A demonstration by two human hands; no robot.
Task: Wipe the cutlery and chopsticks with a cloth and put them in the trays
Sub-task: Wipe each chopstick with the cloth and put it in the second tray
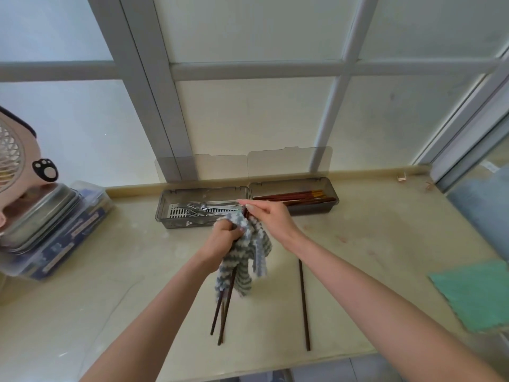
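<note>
both hands (pixel 220 238) rub striped cloth (pixel 249 255) along dark chopsticks (pixel 224 307)

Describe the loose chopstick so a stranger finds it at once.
Start at the beige counter under the window. In front of the right tray, one dark chopstick lies flat. It lies alone and bare; the others are bunched in the cloth or stored in that tray.
</note>
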